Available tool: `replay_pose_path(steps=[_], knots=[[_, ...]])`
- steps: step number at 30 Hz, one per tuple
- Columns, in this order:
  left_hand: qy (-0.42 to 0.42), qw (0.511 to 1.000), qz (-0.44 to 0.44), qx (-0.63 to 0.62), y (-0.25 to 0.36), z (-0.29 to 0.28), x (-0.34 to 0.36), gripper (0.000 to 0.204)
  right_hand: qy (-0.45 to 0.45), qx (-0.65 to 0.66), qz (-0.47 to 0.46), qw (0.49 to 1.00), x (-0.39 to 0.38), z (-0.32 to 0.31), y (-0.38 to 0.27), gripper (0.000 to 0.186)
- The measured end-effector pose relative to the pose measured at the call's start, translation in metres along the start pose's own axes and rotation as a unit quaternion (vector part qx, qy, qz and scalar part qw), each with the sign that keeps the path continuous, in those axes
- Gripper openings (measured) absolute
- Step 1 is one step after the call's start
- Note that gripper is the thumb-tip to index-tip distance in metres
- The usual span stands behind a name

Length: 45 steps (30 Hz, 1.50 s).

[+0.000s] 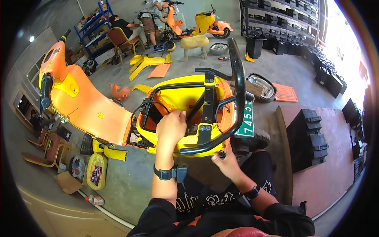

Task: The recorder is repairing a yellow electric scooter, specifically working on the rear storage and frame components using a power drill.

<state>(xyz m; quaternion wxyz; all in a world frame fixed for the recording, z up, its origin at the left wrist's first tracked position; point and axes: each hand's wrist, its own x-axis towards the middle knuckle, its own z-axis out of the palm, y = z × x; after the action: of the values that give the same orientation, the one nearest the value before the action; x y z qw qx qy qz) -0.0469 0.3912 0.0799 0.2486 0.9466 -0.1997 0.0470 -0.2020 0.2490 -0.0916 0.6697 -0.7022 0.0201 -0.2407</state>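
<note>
Scooter (118, 122) largely clad, open at the rear top

At the left, the handlebar (46, 89) and orange front body (85, 102) stand in place. Farther back on the floor (134, 177) lie loose yellow panels (146, 65) and a flat orange panel (159, 71); whether they belong to this scooter is unclear.

Next comes the left hand (172, 125), reaching into the near left part of the yellow rear body (179, 98). Its fingers curl downward, knuckles up; what they grasp, if anything, is hidden.

The rear body sits directly before the person, its cavity uncovered, with a black bracket (208, 98) spanning the top and a black tube rack (239, 79) at the back. The right hand (229, 164) is under the rack's near end, thumb beside a small dark piece; I cannot tell whether its fingers clench anything.

Rightmost, the green plate (245, 118) and rear wheel (258, 139) are on. Work looks well advanced: main shell and rack present, the top apparently left unfinished.
</note>
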Motion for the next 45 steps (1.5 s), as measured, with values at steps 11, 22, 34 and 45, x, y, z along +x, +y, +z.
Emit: replay_pose_path(steps=[11, 22, 34, 45], knots=[[-0.006, 0.997, 0.076, 0.033, -0.004, 0.007, -0.001, 0.035, 0.133, -0.147, 0.069, 0.978, -0.002, 0.032, -0.029, 0.077], [-0.041, 0.993, 0.035, -0.101, -0.011, 0.010, 0.013, 0.036, 0.058, -0.310, -0.012, 0.949, -0.004, 0.003, -0.037, 0.086], [-0.007, 0.997, 0.067, -0.023, -0.014, 0.005, 0.001, 0.033, 0.169, -0.349, -0.192, 0.902, -0.010, 0.016, -0.052, 0.098], [0.008, 0.999, 0.042, -0.001, -0.004, 0.003, -0.004, 0.033, 0.140, -0.316, -0.138, 0.928, 0.039, 0.032, -0.067, 0.123]])
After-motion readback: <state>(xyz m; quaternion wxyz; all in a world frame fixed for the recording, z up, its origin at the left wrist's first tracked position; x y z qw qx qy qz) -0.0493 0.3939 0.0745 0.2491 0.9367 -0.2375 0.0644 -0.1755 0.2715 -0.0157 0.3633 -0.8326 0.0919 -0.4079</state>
